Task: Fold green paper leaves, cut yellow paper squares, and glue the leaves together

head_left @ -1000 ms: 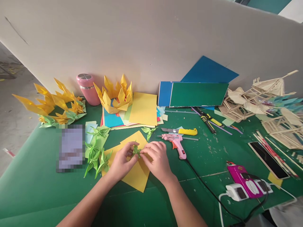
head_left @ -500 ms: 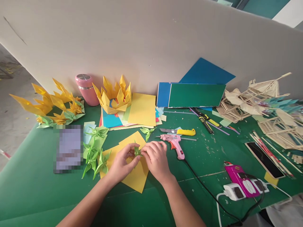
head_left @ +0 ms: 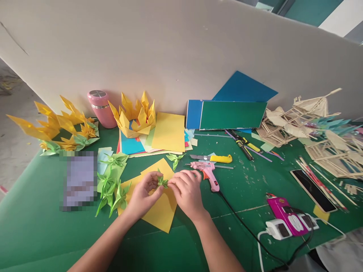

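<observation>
Between my two hands is a small green origami flower (head_left: 162, 182), held over yellow paper sheets (head_left: 160, 216). My left hand (head_left: 145, 193) is closed on its left side, thumb below and fingers curled behind. My right hand (head_left: 186, 190) pinches the tip of a petal on the other side. Several more green paper flowers (head_left: 107, 190) lie left of my left hand, and a single one (head_left: 175, 160) sits just beyond my fingers. A pink glue gun (head_left: 208, 174) and a yellow-handled utility knife (head_left: 217, 158) lie past my right hand.
Yellow paper crowns (head_left: 136, 122) stand at the back left beside a pink flask (head_left: 102, 109). Stick models (head_left: 283, 124) fill the far right. In front of them are a phone (head_left: 313, 190) and a magenta power strip (head_left: 287, 216). The glue gun's black cord (head_left: 241, 222) crosses the table.
The green flower has turned slightly so that more of its petals face me. My hands stay almost in place, while the whole view has shifted a little.
</observation>
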The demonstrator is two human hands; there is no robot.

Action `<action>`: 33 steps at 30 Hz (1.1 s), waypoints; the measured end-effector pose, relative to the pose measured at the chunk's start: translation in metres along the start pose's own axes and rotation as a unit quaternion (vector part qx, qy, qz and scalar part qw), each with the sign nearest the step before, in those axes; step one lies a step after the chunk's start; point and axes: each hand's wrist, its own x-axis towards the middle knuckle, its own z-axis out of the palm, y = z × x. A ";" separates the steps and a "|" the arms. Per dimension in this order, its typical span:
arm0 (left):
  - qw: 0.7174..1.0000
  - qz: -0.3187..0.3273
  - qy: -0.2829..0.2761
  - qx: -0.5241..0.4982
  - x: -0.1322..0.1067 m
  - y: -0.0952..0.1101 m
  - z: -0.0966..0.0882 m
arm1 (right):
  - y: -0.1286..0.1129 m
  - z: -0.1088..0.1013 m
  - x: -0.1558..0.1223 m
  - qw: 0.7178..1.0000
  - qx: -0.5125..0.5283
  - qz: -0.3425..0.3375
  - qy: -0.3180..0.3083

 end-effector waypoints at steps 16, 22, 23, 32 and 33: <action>0.999 0.008 -0.021 0.037 -0.001 0.000 0.002 | -0.001 -0.002 -0.001 1.000 0.016 0.010 0.002; 1.000 -0.011 -0.027 -0.001 0.000 -0.001 0.005 | -0.004 -0.002 0.000 1.000 0.009 0.001 -0.003; 0.999 -0.014 -0.029 -0.009 0.000 -0.001 0.005 | -0.004 -0.001 0.000 1.000 0.006 -0.003 0.000; 0.999 -0.045 -0.023 -0.019 0.001 -0.001 0.003 | 0.002 -0.001 0.000 1.000 0.006 -0.004 -0.023; 0.999 -0.045 -0.027 -0.016 0.001 -0.002 0.002 | 0.003 -0.001 0.000 1.000 0.007 -0.006 -0.028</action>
